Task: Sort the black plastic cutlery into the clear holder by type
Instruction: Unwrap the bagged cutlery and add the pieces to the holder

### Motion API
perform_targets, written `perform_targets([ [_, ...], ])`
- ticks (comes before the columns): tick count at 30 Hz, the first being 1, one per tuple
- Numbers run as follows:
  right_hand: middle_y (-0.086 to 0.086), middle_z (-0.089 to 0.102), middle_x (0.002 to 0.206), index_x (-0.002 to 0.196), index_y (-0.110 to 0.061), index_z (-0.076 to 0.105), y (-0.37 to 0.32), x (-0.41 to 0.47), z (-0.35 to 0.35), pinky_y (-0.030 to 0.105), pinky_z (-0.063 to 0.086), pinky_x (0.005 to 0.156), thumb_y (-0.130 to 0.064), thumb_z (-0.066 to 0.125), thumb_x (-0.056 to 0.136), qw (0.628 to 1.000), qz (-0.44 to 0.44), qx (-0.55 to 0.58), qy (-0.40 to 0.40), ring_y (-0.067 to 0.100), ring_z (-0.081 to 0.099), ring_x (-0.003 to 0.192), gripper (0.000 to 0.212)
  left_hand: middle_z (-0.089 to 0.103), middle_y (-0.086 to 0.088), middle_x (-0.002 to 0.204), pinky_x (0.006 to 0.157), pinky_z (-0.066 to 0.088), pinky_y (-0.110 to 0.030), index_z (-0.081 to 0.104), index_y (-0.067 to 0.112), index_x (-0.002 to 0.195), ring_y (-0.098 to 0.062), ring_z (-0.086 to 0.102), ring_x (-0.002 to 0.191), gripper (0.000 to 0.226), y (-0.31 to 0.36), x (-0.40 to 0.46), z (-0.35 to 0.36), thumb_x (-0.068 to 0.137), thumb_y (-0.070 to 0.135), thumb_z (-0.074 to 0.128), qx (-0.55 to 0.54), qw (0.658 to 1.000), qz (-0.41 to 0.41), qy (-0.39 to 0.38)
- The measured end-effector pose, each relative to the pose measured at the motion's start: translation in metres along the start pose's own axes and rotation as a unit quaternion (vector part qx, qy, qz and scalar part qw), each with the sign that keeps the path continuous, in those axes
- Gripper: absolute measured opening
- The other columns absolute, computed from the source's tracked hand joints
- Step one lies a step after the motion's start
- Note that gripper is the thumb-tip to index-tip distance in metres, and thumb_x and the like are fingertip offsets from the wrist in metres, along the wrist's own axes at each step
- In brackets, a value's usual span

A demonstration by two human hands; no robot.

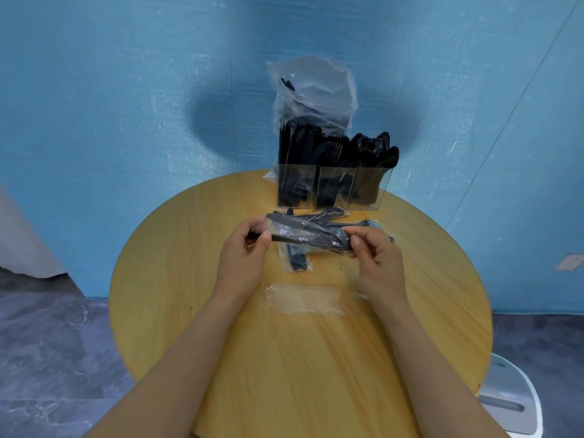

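Cutlery packet (308, 237) lies crosswise between your hands above the table (221, 327), long axis left to right. Your left hand (245, 251) pinches one end, your right hand (376, 251) the other; the holder (331, 188) stands just beyond, on the far side.

One round wooden table (284, 358); one clear holder (331, 188) with three compartments near its far edge; one large plastic bag (316, 90) behind; one empty wrapper (305, 298) mid-table; two hands; loose cutlery packets too overlapped to count
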State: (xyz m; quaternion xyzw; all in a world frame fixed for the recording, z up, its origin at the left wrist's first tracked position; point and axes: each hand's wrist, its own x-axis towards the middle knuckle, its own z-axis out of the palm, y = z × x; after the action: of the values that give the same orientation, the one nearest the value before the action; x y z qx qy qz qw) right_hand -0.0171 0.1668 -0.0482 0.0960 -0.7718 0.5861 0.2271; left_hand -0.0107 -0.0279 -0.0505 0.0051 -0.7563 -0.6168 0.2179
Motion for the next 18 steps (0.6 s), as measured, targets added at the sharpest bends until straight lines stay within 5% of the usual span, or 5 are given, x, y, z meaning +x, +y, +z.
perform_targets([
  [5,-0.009,0.061,0.083,0.095,-0.020,0.065,0.006,0.001,-0.002,0.025,0.048,0.072,0.001,0.050,0.093,1.000,-0.001,-0.028,-0.008,0.004,0.054,0.074,0.027,0.057,0.014,0.098,0.084,0.045,-0.013,0.058,0.020,0.120,0.005,0.054,0.086,0.026,0.002,-0.001,-0.001,0.094,0.019,0.054,-0.037,0.999,0.000,-0.008],
  [14,-0.007,0.066,0.090,0.098,-0.022,0.066,0.001,-0.001,-0.002,0.014,0.046,0.070,-0.006,0.051,0.094,0.999,0.035,-0.016,0.017,0.003,0.056,0.078,0.022,0.055,0.005,0.084,0.067,0.043,-0.010,0.056,0.015,0.097,0.001,0.049,0.071,0.003,0.003,-0.001,-0.001,0.094,0.015,0.055,-0.079,0.996,0.035,0.001],
  [18,-0.007,0.064,0.088,0.100,-0.016,0.065,-0.005,-0.002,-0.001,0.012,0.047,0.072,-0.011,0.061,0.090,0.997,0.059,0.048,0.022,-0.003,0.056,0.076,0.012,0.054,0.005,0.080,0.065,0.045,-0.012,0.056,0.017,0.088,0.001,0.047,0.068,0.010,0.001,0.001,-0.002,0.096,0.015,0.051,-0.097,0.995,0.022,0.010],
])
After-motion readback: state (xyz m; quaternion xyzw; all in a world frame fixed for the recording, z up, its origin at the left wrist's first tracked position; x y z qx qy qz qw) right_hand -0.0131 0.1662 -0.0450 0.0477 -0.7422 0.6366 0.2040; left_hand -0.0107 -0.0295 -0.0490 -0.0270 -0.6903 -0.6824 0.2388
